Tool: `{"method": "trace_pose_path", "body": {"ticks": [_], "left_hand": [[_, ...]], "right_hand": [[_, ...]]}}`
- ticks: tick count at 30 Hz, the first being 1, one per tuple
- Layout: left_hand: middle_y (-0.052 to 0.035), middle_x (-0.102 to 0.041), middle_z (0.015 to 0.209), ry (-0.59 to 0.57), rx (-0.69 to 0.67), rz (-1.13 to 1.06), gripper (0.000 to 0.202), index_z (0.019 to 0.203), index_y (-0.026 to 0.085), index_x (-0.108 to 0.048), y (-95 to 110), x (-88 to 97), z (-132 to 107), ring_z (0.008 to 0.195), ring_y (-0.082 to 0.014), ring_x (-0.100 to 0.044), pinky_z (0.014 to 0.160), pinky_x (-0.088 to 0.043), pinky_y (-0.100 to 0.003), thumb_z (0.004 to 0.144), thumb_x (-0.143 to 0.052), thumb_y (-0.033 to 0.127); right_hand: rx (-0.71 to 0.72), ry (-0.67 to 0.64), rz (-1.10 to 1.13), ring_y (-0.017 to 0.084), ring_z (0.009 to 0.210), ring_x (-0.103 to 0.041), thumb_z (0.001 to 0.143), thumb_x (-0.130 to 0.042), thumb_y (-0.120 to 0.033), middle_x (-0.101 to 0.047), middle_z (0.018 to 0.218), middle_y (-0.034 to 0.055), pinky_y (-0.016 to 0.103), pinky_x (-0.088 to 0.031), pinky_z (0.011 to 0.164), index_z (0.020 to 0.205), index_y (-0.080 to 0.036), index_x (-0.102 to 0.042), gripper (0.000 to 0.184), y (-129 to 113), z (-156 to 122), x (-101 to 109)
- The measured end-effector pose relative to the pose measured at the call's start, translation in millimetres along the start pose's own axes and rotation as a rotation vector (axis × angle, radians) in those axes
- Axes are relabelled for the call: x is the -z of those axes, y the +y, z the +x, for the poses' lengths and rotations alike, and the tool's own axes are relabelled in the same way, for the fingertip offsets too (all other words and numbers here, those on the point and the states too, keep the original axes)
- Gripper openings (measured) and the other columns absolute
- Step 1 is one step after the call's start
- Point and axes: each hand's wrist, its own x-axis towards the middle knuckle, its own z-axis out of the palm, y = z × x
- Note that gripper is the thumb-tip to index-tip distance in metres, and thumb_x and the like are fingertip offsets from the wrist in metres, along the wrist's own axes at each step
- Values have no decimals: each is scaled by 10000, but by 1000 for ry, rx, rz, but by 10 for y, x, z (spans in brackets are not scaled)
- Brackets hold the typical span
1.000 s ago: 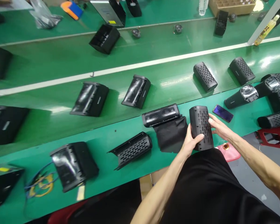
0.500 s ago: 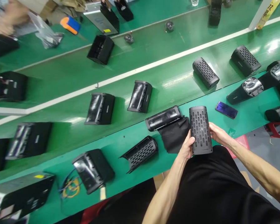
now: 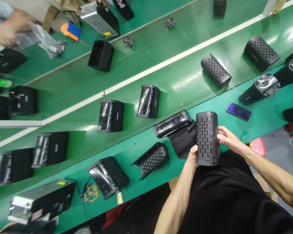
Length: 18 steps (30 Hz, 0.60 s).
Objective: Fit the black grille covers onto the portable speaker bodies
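Between my two hands I hold a black speaker (image 3: 207, 138) upright, its slotted grille facing me. My left hand (image 3: 192, 156) grips its lower left edge, thumb on the side. At its right side, the fingers of my right hand (image 3: 226, 136) press against the casing. Just left of it, a black cloth (image 3: 182, 143) lies on the bench, partly under a speaker with a shiny film front (image 3: 173, 123). A loose slotted grille cover (image 3: 152, 160) rests nearer the bench edge.
Several speakers stand on the green conveyor, including a slotted one (image 3: 216, 71) and a film-fronted one (image 3: 148, 101). A phone (image 3: 238, 111) lies to the right on the bench. At lower left are a metal-cased device (image 3: 45, 198) and coiled cables (image 3: 90, 192). A co-worker's hand (image 3: 5, 35) shows far left.
The held speaker has turned slightly, showing more of its right side. My right hand's thumb now lies along that side. The whole view has shifted; conveyor speakers at left appear further right.
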Motion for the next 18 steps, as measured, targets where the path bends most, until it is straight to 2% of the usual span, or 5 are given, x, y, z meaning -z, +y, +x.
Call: {"method": "trace_pose_path", "body": {"ticks": [3, 8, 12, 18], "left_hand": [[-175, -813, 1235, 56, -26, -49, 871, 1328, 144, -658, -25, 32, 9, 1253, -432, -734, 1119, -573, -567, 651, -938, 615], [-157, -814, 1197, 56, -69, -86, 848, 1347, 156, -642, -20, -35, 33, 1216, -409, -753, 1098, -589, -539, 662, -964, 537], [-146, -787, 1299, 58, -86, -38, 954, 1472, 201, -596, 42, -172, 52, 1224, -400, -750, 1084, -597, -530, 661, -970, 537], [-169, -751, 1382, 117, -105, 17, 1105, 1561, 216, -540, 110, -274, 93, 1264, -396, -727, 1065, -601, -499, 615, -991, 566]], "right_hand": [[-28, -10, 15, 229, 1043, -720, 854, -890, -573, -773, 1237, 69, 324, -551, 816, 1330, -302, -672, 590, 15, 25, 24], [-69, -7, 69, 239, 1110, -707, 825, -909, -562, -769, 1284, 61, 301, -541, 802, 1328, -310, -716, 595, 41, 84, 56], [-92, -6, 82, 245, 1101, -702, 835, -884, -566, -763, 1331, 59, 308, -544, 802, 1303, -304, -760, 550, 64, 131, 84], [-143, 6, 99, 207, 975, -691, 852, -849, -526, -794, 1254, 54, 282, -525, 760, 1276, -293, -779, 489, 135, 209, 169]]}}
